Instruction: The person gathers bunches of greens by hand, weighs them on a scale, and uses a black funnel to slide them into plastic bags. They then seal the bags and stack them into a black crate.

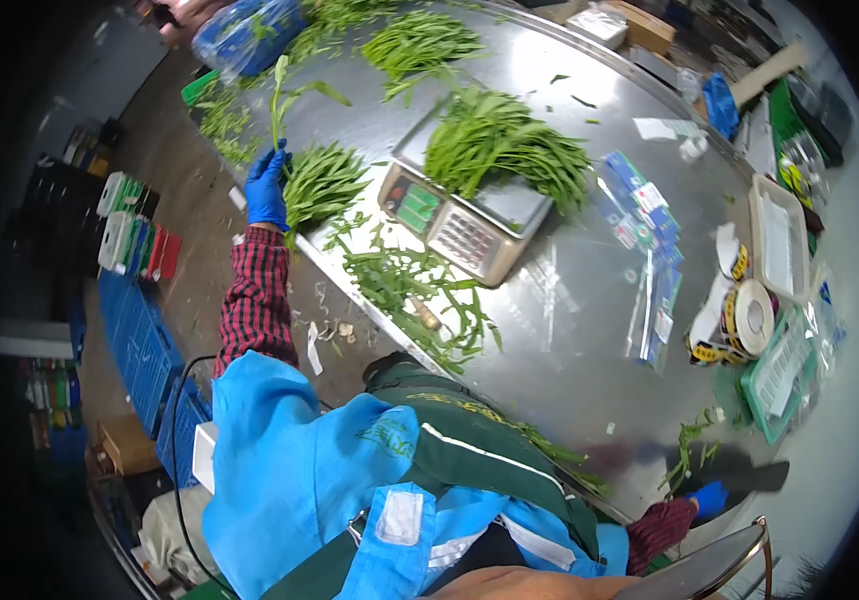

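My left hand point(267, 190), in a blue glove, is closed around a long leafy green stalk point(277, 105) that points away from me. Just right of that hand, a bunch of leafy greens point(324, 183) lies at the table's edge. My right hand point(709, 500), also blue-gloved, is low at the right, closed on what looks like a dark, broad-bladed knife point(764, 478); its fingers are partly hidden. Loose green sprigs point(689, 450) lie beside it. On the digital scale point(464, 238) rests a large pile of greens point(499, 145).
The metal table point(589, 300) carries trimmed scraps point(389, 285), another green bunch point(419, 45), blue printed packaging strips point(649, 210), tape rolls point(749, 318), a green tray point(779, 385) and a beige tray point(779, 235). Blue crates point(134, 335) stand at the left.
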A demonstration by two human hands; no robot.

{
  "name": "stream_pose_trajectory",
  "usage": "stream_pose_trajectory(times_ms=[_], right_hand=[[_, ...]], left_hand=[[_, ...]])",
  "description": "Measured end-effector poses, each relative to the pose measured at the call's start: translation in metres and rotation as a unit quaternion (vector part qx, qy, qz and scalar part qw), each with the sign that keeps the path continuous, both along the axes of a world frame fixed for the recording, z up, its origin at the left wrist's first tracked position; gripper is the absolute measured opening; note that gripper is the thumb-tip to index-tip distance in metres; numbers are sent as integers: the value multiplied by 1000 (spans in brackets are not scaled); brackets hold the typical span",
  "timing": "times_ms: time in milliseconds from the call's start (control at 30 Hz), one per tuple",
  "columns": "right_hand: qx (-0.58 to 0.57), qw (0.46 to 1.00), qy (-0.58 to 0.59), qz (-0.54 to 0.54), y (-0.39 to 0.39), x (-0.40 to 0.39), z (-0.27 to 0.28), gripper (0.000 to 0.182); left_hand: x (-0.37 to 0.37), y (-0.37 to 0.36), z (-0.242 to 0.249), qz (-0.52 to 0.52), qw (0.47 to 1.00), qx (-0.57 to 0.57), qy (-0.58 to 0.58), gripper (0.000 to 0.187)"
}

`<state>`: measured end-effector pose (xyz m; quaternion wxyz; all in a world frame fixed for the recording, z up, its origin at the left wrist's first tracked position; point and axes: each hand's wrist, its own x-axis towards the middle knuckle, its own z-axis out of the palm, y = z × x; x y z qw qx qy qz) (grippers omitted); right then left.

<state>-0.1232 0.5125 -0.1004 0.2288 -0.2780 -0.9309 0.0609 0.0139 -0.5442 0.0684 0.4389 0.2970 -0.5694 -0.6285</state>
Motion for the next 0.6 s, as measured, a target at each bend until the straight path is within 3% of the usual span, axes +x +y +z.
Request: stream_pose_trajectory(times_ms=[33, 100, 167, 200, 300, 333, 367, 400, 433, 467, 500, 533, 567, 600], right_hand=[[-62, 992, 110, -5, -47, 5, 31, 33], [-44, 987, 149, 32, -90, 14, 59, 37], [-199, 976, 91, -10, -175, 21, 107, 42], [-157, 983, 95, -6, -200, 23, 111, 46], [-257, 951, 156, 75, -261, 31, 102, 46], [-228, 970, 79, 31, -320, 41, 134, 43], [-204, 970, 112, 75, -313, 42, 103, 39], [-267, 944, 192, 35, -364, 49, 106, 40], [-239, 963, 111, 66, -365, 56, 91, 45], [-241, 957, 128, 94, -400, 65, 91, 46], [-333, 925, 154, 95, -438, 73, 94, 39], [-280, 949, 87, 113, -447, 84, 78, 34], [-315, 939, 81, 110, -474, 95, 74, 31], [-165, 972, 66, 153, -487, 105, 54, 29]], left_hand=[[14, -9, -10, 11, 1000, -7, 11, 23], [40, -34, -25, 31, 998, -37, -51, 23], [55, -50, -32, 46, 994, -44, -92, 26], [58, -53, -34, 40, 993, -63, -96, 26], [66, -83, -63, 33, 984, -105, -141, 25], [74, -99, -86, 32, 976, -102, -189, 28], [82, -114, -109, 21, 966, -97, -236, 32], [88, -122, -132, 22, 956, -99, -275, 37], [92, -124, -148, 22, 944, -103, -312, 42], [95, -122, -156, 26, 937, -143, -319, 44], [97, -119, -163, 32, 928, -183, -324, 47], [94, -111, -159, 21, 941, -153, -302, 46], [89, -104, -146, 12, 952, -123, -280, 45], [84, -100, -134, -14, 962, -86, -258, 41]])
